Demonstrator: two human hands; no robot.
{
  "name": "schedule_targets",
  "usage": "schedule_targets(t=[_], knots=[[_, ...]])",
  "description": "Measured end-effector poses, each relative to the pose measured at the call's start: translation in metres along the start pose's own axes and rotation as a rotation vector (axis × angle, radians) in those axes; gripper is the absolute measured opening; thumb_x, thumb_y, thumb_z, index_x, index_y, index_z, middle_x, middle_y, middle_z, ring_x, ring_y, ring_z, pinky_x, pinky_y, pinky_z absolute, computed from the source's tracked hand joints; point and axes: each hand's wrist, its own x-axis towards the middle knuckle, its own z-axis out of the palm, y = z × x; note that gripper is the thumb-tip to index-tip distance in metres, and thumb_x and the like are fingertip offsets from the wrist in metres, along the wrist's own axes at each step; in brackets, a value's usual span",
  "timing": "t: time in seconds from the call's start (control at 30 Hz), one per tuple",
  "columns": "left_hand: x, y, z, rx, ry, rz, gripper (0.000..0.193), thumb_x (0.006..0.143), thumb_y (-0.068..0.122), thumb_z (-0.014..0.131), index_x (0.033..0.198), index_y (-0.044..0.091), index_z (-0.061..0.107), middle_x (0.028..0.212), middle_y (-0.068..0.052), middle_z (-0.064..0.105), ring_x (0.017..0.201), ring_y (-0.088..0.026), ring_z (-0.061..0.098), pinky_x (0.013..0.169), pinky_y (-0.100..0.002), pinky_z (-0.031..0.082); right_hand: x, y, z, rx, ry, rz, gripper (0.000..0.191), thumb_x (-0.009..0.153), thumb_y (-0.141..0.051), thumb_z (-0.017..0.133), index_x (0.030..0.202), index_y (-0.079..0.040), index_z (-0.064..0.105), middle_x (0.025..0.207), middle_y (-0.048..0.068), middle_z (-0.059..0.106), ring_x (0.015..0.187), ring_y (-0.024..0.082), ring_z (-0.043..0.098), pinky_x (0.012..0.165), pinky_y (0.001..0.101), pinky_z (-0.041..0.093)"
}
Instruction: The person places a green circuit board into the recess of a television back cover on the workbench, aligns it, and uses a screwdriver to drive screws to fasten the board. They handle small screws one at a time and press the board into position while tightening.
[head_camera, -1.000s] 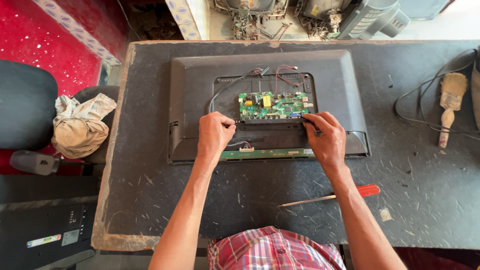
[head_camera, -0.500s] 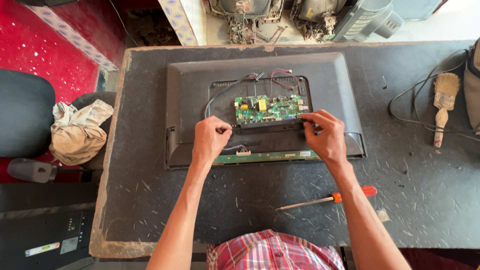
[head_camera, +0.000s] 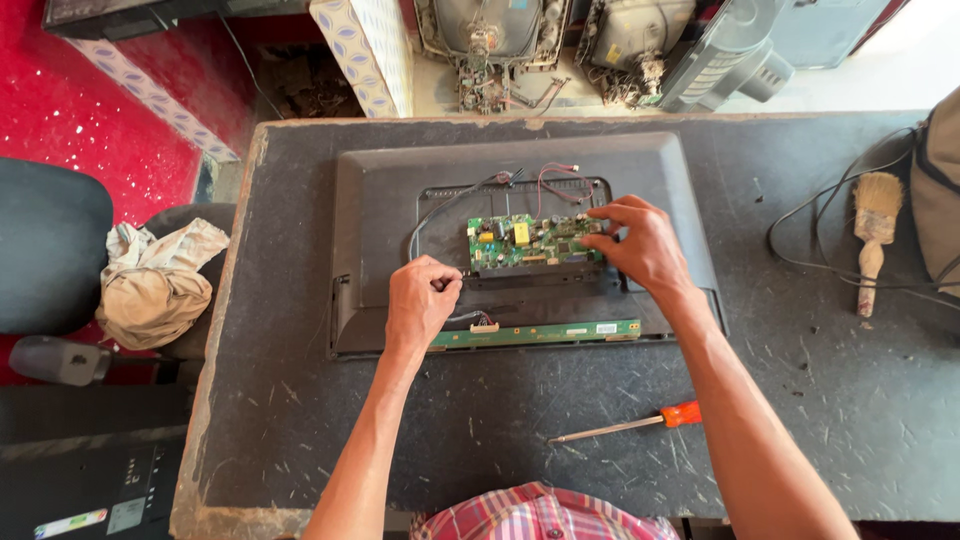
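Note:
A flat television lies face down on the dark worktable, its back open. Inside sits a green circuit board with black and red wires running off its top. A narrow green strip board lies along the lower edge. My left hand rests curled on the panel just left of the circuit board, fingers pinched near a small connector; what it grips is hidden. My right hand touches the board's right end with its fingertips.
A screwdriver with an orange handle lies on the table below the television. A paint brush and black cables are at the right. Old tube sets stand beyond the far edge. A cloth bundle sits on a chair at left.
My right hand has moved up from the lower cover edge to the circuit board's right end. My left hand stays near the board's lower left, fingers more curled.

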Motion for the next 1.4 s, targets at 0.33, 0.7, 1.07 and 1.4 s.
schedule_targets(t=[0.33,0.7,1.07,1.4], knots=[[-0.006,-0.006,-0.001,-0.112,-0.006,0.023,0.013,0.078,-0.001,0.079,0.091,0.002,0.079,0.082,-0.005,0.072,0.064,-0.012,0.065,0.06,-0.025,0.054,0.019,-0.014,0.006,-0.277,-0.108,-0.093,0.05,0.072,-0.034,0.087,0.115,-0.009,0.078,0.107,0.012,0.067,0.104,0.033,0.06,0.09,0.0457,0.051],[-0.009,-0.01,0.0,-0.111,0.015,0.041,0.013,0.079,0.0,0.08,0.092,0.002,0.079,0.084,-0.005,0.072,0.066,-0.012,0.067,0.062,-0.026,0.054,0.019,-0.016,0.01,-0.308,-0.149,-0.205,0.035,0.092,-0.029,0.075,0.111,0.0,0.067,0.11,0.014,0.066,0.113,0.035,0.059,0.095,0.0479,0.05],[-0.006,-0.006,0.001,-0.079,0.012,-0.009,0.011,0.08,0.001,0.079,0.09,0.003,0.079,0.082,-0.005,0.071,0.064,-0.013,0.067,0.061,-0.027,0.055,0.041,-0.014,0.019,-0.347,0.004,-0.155,0.035,0.099,-0.025,0.07,0.124,0.0,0.065,0.119,0.015,0.066,0.116,0.034,0.057,0.094,0.0484,0.05],[0.0,-0.01,0.006,-0.026,0.066,0.019,0.008,0.079,0.002,0.078,0.087,0.002,0.078,0.08,-0.008,0.07,0.063,-0.016,0.067,0.061,-0.029,0.054,-0.036,0.001,0.014,0.184,0.27,-0.092,0.026,0.097,0.0,0.06,0.12,-0.003,0.071,0.116,0.012,0.071,0.108,0.028,0.067,0.097,0.04,0.052]])
